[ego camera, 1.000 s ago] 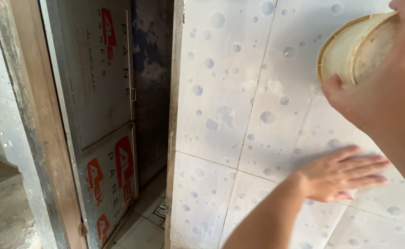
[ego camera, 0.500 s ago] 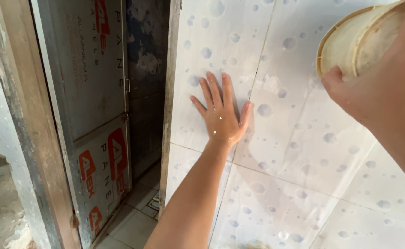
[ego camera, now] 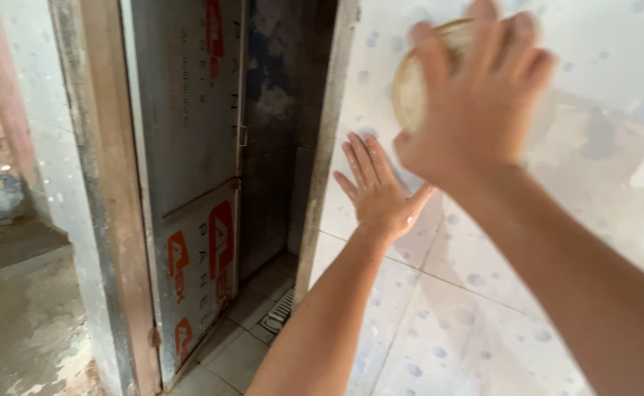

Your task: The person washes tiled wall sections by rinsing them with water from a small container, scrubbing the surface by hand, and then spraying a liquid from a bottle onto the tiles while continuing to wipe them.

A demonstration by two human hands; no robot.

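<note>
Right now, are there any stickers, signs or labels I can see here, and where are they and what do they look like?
Door panel: grey metal sheet in the open doorway at left, covered with a printed film.
Upper marks: red and faint grey lettering running sideways near the panel's top.
Lower marks: bigger red rounded logos with grey lettering, repeated on the bottom section.
Nothing printed shows on the spotted wall tiles.

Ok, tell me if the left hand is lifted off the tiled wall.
No, the left hand lies flat, fingers spread, against the tiled wall, just below the round cream container held by the right hand.
</note>
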